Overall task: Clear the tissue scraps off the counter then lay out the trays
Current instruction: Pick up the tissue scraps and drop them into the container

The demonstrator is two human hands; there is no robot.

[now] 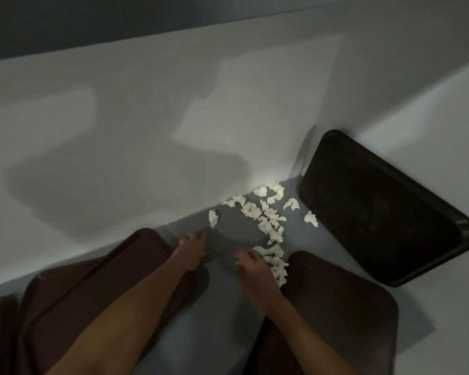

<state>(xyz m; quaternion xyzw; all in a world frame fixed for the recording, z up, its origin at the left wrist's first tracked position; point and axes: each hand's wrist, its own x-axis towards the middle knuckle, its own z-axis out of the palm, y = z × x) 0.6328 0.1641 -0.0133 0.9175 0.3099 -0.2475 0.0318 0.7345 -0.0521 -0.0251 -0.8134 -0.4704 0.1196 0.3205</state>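
2 bare forearms fill the bottom of the view, reaching toward 12 o'clock over the grey desk. The left hand rests flat near the desk's back edge, fingers spread, clamped on nothing. The right hand is blurred; its fingers curl down at the near end of the torn white tissue scraps, but whether it has pinched any I cannot tell.

The scraps lie in a loose trail from the right hand toward 1 o'clock, ending at the wall corner. They look featherlight, soft and crumpled, likely to drift at a quick sweep, so raking them into 1 heap and pinching the heap seems better than taking each alone. I count roughly 20, though overlaps make that uncertain.

At least 4 trays show: 2 reddish-brown textured plastic trays overlapped at 8 o'clock, 1 dark brown rounded tray at 5 o'clock, 1 black rectangular tray at 2 o'clock. These look stiff and light; gripping the raised rims should work.
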